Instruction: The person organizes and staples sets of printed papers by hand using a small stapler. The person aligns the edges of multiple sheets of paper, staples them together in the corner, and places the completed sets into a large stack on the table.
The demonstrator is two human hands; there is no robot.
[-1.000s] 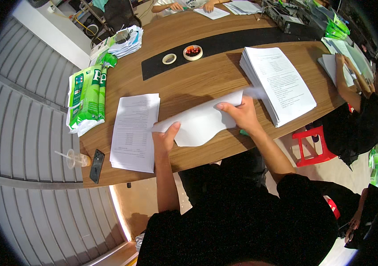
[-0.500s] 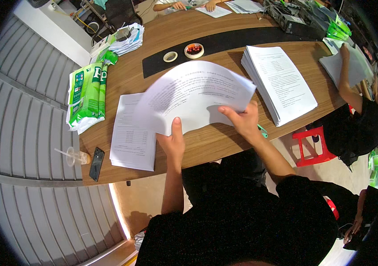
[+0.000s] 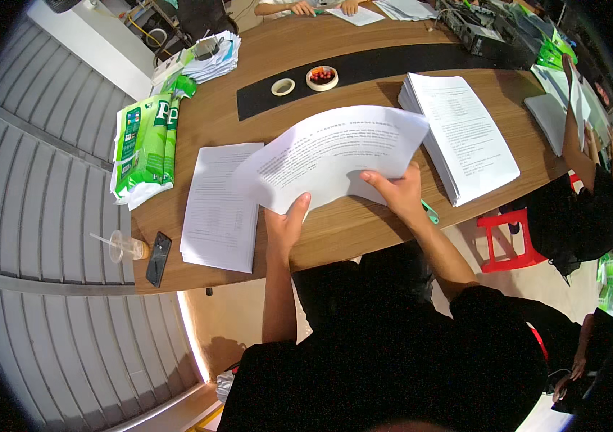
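Note:
Both my hands hold a few printed paper sheets [image 3: 335, 155] above the table, bowed into an arch. My left hand [image 3: 285, 225] grips the lower left edge, its thumb on the near face. At the lower right edge my right hand [image 3: 400, 193] pinches the paper with the thumb on top; its other fingers are mostly behind. Left of the sheets lies a printed paper stack [image 3: 219, 216], partly overlapped by the held paper. A thicker printed stack [image 3: 465, 137] lies to the right. Beside my right wrist shows a small green object [image 3: 429, 212], partly hidden.
On the left are green-white paper packages [image 3: 147, 147], a plastic cup [image 3: 126, 247] with a straw and a dark phone [image 3: 158, 259]. A tape roll [image 3: 283, 87] and a dish of red items [image 3: 321, 78] sit on a black strip. Other people work opposite and at right, near a red stool [image 3: 508, 241].
The held sheets have flattened and come lower at the top, and their left end has uncovered more of the left stack. At right, a co-worker's arm has lifted a sheet.

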